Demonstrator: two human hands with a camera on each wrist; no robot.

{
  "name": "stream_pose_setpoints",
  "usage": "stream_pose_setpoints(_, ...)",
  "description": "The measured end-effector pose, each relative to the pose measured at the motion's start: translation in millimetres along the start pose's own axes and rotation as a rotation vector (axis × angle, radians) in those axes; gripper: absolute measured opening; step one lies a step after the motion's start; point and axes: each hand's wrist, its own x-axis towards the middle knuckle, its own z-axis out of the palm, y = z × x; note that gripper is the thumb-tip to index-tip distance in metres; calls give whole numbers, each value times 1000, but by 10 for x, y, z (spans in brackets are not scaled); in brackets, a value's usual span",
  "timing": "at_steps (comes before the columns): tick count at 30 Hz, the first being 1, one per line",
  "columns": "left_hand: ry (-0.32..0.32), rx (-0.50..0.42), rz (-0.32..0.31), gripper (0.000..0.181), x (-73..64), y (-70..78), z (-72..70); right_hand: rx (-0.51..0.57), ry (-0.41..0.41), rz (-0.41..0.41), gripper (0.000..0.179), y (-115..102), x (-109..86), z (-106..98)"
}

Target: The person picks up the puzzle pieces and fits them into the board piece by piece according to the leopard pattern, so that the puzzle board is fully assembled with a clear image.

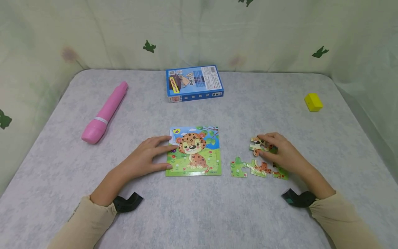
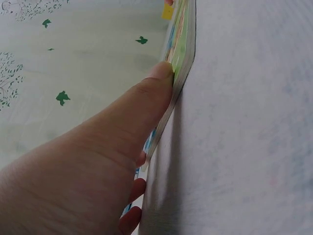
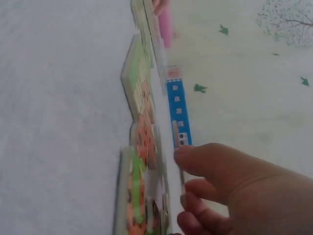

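A square leopard picture puzzle (image 1: 203, 169) lies flat on the table, in front of the body. The left hand (image 1: 143, 157) rests at its left edge, fingers extended, with the fingertips over the border; the thumb (image 2: 154, 90) touches the edge in the left wrist view. To the right, the right hand (image 1: 286, 154) pinches a puzzle piece (image 1: 256, 142) showing part of the leopard's face. That piece appears thin and edge-on in the right wrist view. Beneath and beside this hand lie loose pieces: a green one (image 1: 237, 169), a spotted one (image 1: 260, 168) and another (image 1: 281, 173) partly hidden.
A blue box (image 1: 195, 83) lies at the back middle of the table. A pink microphone-shaped object (image 1: 105, 112) lies at the left, and a yellow block (image 1: 314, 102) sits at the far right. A pale curtain (image 1: 199, 34) hangs behind the table.
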Motion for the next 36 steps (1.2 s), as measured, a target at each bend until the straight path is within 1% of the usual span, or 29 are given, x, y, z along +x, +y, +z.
stream_pose_setpoints(3, 0, 0, 0, 56, 3, -2, 2, 8, 49, -38, 50, -82, 13, -18)
stream_pose_setpoints(6, 3, 3, 4, 57, 6, 0, 4, 22, 98, -89, 51, -230, 53, -30)
stream_pose_setpoints(9, 2, 10, 5, 57, 0, 1, 11, 43, 135, -149, 52, -397, 135, -7)
stream_pose_setpoints(12, -4, 24, -3, 56, 3, 25, 14, 66, 156, -229, 52, -559, 247, 55)
stream_pose_setpoints(14, -11, 37, -12, 58, 6, 60, 16, 81, 152, -277, 52, -680, 321, 110)
stream_pose_setpoints(16, -23, 40, -20, 60, 15, 109, 22, 101, 133, -314, 53, -794, 393, 176)
stream_pose_setpoints(18, -41, 40, -23, 65, 25, 166, 31, 116, 105, -331, 52, -893, 458, 260)
stream_pose_setpoints(21, -79, 35, -33, 73, 36, 233, 48, 130, 54, -334, 52, -997, 552, 410)
stream_pose_setpoints(23, -98, 42, -42, 76, 38, 261, 56, 121, 15, -323, 52, -1040, 603, 512)
stream_pose_setpoints(27, -102, 57, -57, 79, 37, 282, 62, 93, -60, -278, 51, -1067, 689, 686)
stream_pose_setpoints(30, -90, 55, -49, 81, 40, 293, 65, 68, -87, -261, 49, -1054, 739, 780)
stream_pose_setpoints(32, -83, 55, -38, 79, 42, 304, 70, 34, -91, -276, 48, -1043, 769, 826)
stream_pose_setpoints(36, -83, 59, -8, 74, 44, 332, 89, -45, -92, -332, 47, -1033, 819, 876)
